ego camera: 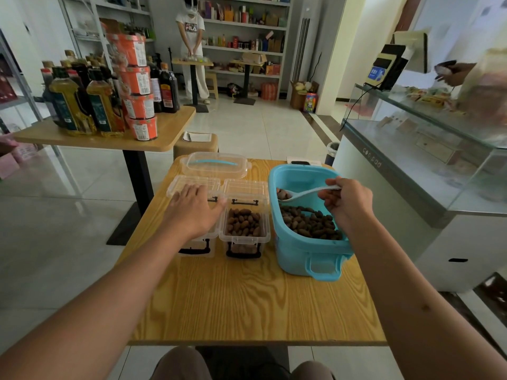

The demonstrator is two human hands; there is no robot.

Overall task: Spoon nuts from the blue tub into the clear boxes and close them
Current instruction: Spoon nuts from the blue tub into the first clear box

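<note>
The right hand [347, 204] pinches the handle of a white spoon [304, 192] (its bowl carries nuts) over the blue tub [307, 259], while the left hand [196, 208] lies flat, fingers straight, on the left clear box [192, 185], beside the filled box [244, 224].

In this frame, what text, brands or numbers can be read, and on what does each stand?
"FILA": on the white T-shirt of the person standing at the back.
Raised marking on the glass counter's front edge: too blurred to read.
Labels on the orange tubs and bottles: too small to read.
Blue sign by the counter screen: blurred.
Clear boxes, blue tub: no text visible.
</note>
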